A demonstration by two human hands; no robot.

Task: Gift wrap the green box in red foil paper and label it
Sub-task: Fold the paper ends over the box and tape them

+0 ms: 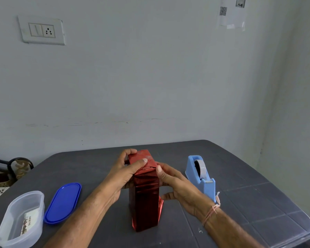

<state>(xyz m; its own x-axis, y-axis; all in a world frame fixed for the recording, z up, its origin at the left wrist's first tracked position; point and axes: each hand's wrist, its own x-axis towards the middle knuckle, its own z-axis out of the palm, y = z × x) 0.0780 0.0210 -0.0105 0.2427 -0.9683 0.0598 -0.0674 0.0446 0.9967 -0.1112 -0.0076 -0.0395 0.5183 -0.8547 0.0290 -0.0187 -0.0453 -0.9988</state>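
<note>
Red-foil-wrapped box (146, 197) stands upright on my bench (249, 208); my left grip (125, 174) clamps its folded top, my right grip (177, 185) pinches its upper right side.

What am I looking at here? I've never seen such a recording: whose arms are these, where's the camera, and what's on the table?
No machine here: a person works with bare hands. The one picture comes from a camera worn on their head, looking forward and down. The left hand and right hand both hold the top of a tall red foil-wrapped box that stands upright on the dark table; they seem to be pressing its top folds flat. Right of it stands a blue tape dispenser. On the left lie a blue lid and an open clear container with a printed card inside.
</note>
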